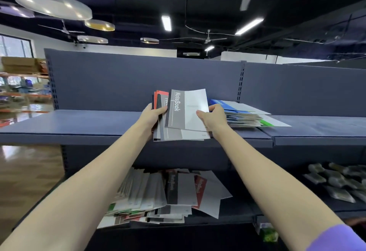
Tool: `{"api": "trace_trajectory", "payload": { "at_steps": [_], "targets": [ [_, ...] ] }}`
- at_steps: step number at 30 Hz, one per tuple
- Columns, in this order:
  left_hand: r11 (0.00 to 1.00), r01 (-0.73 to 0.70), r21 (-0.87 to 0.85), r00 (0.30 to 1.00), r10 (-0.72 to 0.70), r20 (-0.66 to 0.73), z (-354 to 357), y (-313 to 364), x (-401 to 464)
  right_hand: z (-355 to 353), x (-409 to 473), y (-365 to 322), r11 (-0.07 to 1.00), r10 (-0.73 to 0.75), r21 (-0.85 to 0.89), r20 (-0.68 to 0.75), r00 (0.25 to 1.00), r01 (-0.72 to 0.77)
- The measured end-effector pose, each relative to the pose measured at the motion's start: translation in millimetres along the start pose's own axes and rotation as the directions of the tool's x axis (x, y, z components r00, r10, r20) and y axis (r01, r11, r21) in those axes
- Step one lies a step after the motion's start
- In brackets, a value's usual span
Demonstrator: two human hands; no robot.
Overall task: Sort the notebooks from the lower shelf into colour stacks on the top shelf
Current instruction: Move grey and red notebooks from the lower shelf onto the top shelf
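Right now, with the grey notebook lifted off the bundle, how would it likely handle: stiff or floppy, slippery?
Probably floppy: the grey notebook looks thin, and its far corner curls upward. Likely light, since the right hand pinches just one edge. Its cover looks smooth, so it may slide off the fanned bundle in the left hand.

Counts only. Hands: 2, left hand (153, 117) and right hand (214, 118). Shelves w/ notebooks: 2, top shelf (79, 124) and lower shelf (241, 214). Notebook groups: 3. First, bundle (178, 133) held between the hands, approx. 5–6 books; front one is 1 grey notebook (186, 110), 1 red-edged notebook (160, 94) behind it. Second, 1 stack (243, 115) on top shelf, blue cover uppermost; book count can't be told. Third, 1 loose heap (158, 193) on lower shelf, too many overlapping to count. Ceiling fans: 3 visible. Strip lights: 3 lit.
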State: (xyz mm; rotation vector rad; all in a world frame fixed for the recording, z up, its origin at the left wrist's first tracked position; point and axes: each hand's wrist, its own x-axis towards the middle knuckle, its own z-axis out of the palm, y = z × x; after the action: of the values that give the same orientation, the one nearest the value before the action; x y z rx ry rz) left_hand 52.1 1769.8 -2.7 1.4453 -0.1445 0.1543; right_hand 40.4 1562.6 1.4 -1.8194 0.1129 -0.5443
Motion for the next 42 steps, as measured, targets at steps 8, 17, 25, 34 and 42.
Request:
{"api": "trace_trajectory", "payload": {
  "at_steps": [8, 17, 25, 34, 42],
  "targets": [
    [1.0, -0.005, -0.025, 0.989, 0.001, -0.151, -36, 13, 50, 45, 51, -9, 0.982, -0.07, -0.168, 0.074, 0.995, 0.082],
    [0.993, 0.038, -0.113, 0.973, -0.063, -0.223, -77, -1, 88, 50, 78, 10, 0.788, -0.049, -0.613, 0.019, 0.999, 0.051],
    [0.965, 0.167, -0.201, 0.954, -0.21, -0.216, -108, -1, 117, 63, 85, 11, 0.71, 0.02, -0.704, 0.013, 1.0, -0.005],
    [0.963, 0.205, -0.175, 0.975, -0.217, -0.054, -97, -9, 121, 88, 78, -4, 0.725, -0.119, -0.688, -0.065, 0.991, 0.042],
    [0.972, 0.186, -0.145, 0.982, -0.189, -0.009, -99, -14, 113, 125, 52, -25, 0.94, -0.052, -0.319, 0.213, 0.976, 0.119]
  ]
}}
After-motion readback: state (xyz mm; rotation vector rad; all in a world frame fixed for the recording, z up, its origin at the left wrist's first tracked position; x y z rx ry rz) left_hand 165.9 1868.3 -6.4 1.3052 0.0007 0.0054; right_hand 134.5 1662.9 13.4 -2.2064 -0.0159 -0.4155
